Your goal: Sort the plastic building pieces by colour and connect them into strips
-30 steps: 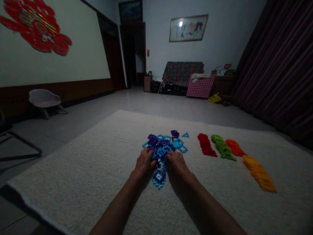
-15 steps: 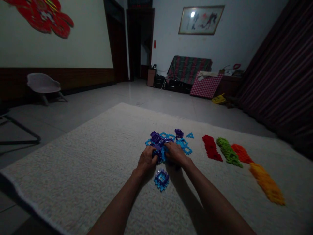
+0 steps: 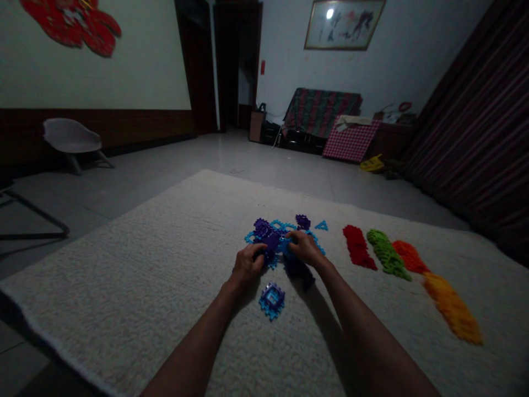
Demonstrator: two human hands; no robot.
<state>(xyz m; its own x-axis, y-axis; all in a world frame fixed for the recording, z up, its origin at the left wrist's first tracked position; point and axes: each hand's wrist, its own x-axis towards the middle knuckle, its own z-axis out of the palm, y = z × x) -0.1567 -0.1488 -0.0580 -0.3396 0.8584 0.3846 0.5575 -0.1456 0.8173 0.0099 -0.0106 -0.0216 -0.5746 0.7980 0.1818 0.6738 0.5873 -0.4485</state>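
Left hand [image 3: 247, 262], right hand [image 3: 306, 248] at blue-purple pieces [image 3: 271, 240].

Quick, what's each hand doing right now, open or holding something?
Left hand: fingers curled at the dark purple toothed plastic pieces; grip can't be told.
Right hand: fingers bent over bright blue toothed plastic pieces; grip can't be told either.

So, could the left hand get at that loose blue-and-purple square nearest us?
Very likely yes: only bare mat shows between the left hand and the blue-and-purple square, though that hand is at the pile just now.
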